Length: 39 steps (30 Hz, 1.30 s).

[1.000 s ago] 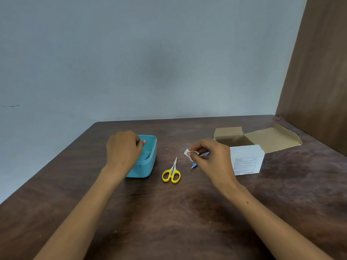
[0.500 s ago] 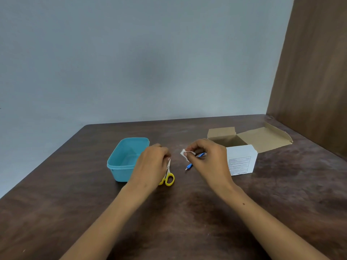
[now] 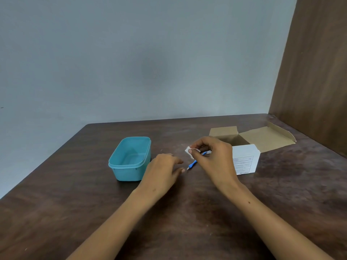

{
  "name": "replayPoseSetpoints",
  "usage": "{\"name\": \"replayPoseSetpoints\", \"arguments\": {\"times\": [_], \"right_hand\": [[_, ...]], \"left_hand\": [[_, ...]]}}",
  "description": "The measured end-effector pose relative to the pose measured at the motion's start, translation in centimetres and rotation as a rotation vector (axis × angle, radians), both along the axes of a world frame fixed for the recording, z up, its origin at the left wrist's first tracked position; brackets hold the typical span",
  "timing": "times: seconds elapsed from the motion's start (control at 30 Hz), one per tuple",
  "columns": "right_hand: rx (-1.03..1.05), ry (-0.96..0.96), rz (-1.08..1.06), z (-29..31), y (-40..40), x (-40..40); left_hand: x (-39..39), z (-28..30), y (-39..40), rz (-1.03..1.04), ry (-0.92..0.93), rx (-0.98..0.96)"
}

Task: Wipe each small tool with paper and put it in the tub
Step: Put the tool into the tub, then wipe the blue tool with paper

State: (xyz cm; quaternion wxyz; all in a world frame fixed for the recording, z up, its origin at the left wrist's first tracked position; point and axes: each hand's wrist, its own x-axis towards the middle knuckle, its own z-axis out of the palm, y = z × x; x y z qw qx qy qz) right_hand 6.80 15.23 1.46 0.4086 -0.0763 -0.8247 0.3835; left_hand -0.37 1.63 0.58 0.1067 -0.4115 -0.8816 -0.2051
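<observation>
Now mid-task: right hand [image 3: 216, 158] pinches paper [image 3: 188, 151] scrap between thumb and fingers, above blue tool [image 3: 195, 162] lying on table [image 3: 187, 222]. Left hand [image 3: 163, 169] low beside tool, right of tub [image 3: 130, 158]; fingers loosely spread, whether anything is held beneath cannot tell. Next, likely: lift slim tool, rub with paper, drop in tub. Tub: teal plastic, rounded rectangle, looks empty. Cardboard box [image 3: 246, 160] open, far right.

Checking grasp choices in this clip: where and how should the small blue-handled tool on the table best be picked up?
Pinch the small blue-handled tool at mid-handle, from above, fingers either side of its axis. It lies flat on the dark wooden table, slim, with the metal tip toward the person. The left hand seems best placed; the right hand already pinches the white paper piece.
</observation>
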Motion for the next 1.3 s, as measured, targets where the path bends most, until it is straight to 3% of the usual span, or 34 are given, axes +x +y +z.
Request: {"name": "replayPoseSetpoints", "arguments": {"times": [0.23,0.6,0.83,1.13,1.3], "right_hand": [[-0.011,0.006,-0.03,0.3,0.2,0.1],[-0.011,-0.003,-0.041,0.7,0.5,0.3],[-0.015,-0.02,-0.04,0.7,0.4,0.3],[0.006,-0.048,-0.028,0.5,0.2,0.1],[-0.038,-0.015,-0.019,0.7,0.1,0.4]], "left_hand": [[0.1,-0.8,1.5,-0.169,0.1,-0.098],[0.4,0.0,0.1,-0.031,0.16,-0.181],[0.2,0.0,0.2,0.02,0.086,-0.03],[0.0,-0.2,1.5,0.034,0.126,-0.115],[0.4,-0.2,1.3,0.085,0.113,0.105]]}}
